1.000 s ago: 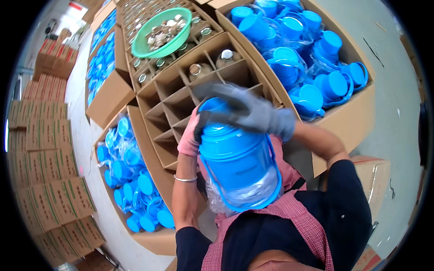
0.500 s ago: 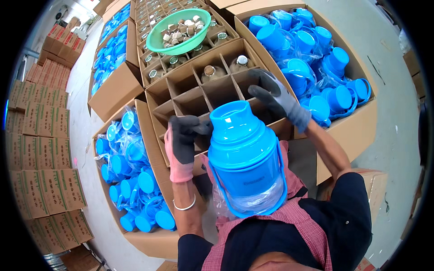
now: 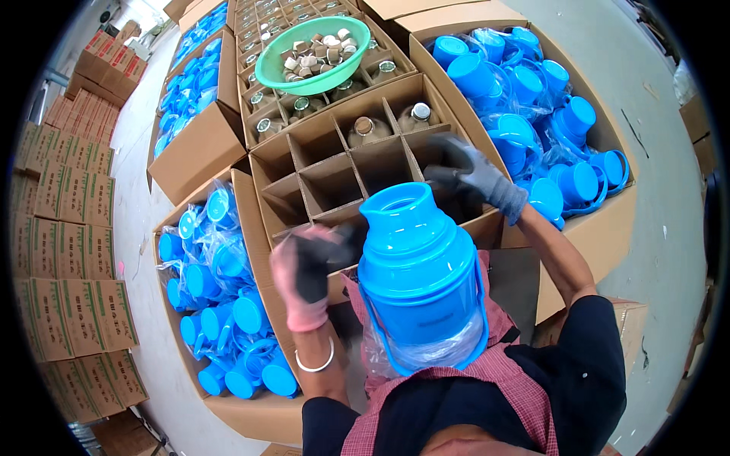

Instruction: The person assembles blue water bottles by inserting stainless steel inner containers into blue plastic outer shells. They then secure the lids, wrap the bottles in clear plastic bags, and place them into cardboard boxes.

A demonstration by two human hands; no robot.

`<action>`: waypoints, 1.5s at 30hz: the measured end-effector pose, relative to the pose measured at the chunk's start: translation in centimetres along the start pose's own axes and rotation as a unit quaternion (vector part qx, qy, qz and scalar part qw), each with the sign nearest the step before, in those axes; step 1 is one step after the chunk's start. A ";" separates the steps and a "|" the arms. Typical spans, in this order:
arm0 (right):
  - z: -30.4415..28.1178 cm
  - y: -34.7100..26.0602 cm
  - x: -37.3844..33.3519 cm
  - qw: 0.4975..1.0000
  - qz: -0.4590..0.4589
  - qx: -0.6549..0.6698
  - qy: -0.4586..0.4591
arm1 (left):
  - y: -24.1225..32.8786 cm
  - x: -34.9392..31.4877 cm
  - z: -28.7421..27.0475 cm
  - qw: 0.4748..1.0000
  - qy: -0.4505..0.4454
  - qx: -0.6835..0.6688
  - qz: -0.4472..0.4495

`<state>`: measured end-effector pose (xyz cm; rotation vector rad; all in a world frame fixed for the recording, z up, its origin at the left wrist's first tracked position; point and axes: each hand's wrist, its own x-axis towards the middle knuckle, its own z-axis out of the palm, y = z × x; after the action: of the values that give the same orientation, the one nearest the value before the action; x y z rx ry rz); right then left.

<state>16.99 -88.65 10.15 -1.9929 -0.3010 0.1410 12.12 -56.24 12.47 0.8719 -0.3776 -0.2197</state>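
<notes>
A blue plastic vacuum flask casing (image 3: pixel 418 266), its spouted neck open, stands upright in front of my body. Its carrying handle hangs down around the front, and clear plastic film (image 3: pixel 437 342) wraps its lower part. My left hand (image 3: pixel 308 270), in a pink and black glove, is beside the casing's left side, its fingers smeared by motion. To the right of the neck, over the divided carton (image 3: pixel 262 163), my right hand (image 3: pixel 475 178) in a grey and black glove is open with fingers apart. Neither hand visibly grips the casing.
Two glass bottles with stoppers (image 3: pixel 369 129) sit in the carton's far cells. Behind them a green basin (image 3: pixel 266 72) of small stoppers rests on more boxed bottles. Cartons of bagged blue casings flank me left (image 3: pixel 247 304) and right (image 3: pixel 578 118). Stacked cartons (image 3: pixel 72 308) line the left.
The view has shifted slightly, moving the cartons and basin a little right and down. My left hand has come nearer to me. My right hand stays over the divided carton.
</notes>
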 end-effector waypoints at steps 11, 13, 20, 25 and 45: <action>3.7 -5.1 -0.6 0.971 -0.058 0.233 -0.009 | -1.0 1.3 2.3 0.940 0.088 0.317 -0.089; 4.7 -6.7 -0.6 0.983 -0.149 0.106 -0.034 | -2.0 1.7 3.9 0.937 0.029 0.338 -0.086; 4.6 -7.4 -1.3 0.958 0.028 0.267 -0.099 | -1.2 2.1 3.0 0.950 0.084 0.130 -0.272; 1.3 0.6 8.5 0.918 -0.366 -0.132 0.076 | -1.4 7.1 2.5 0.834 0.034 0.550 0.012; -3.9 14.2 15.2 0.919 -0.103 -0.304 0.228 | -7.1 4.5 -4.3 0.842 0.161 0.505 0.097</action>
<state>34.60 -93.59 -0.43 -2.5066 -0.2669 -0.6191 17.71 -59.17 5.46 1.8719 -0.2441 0.3659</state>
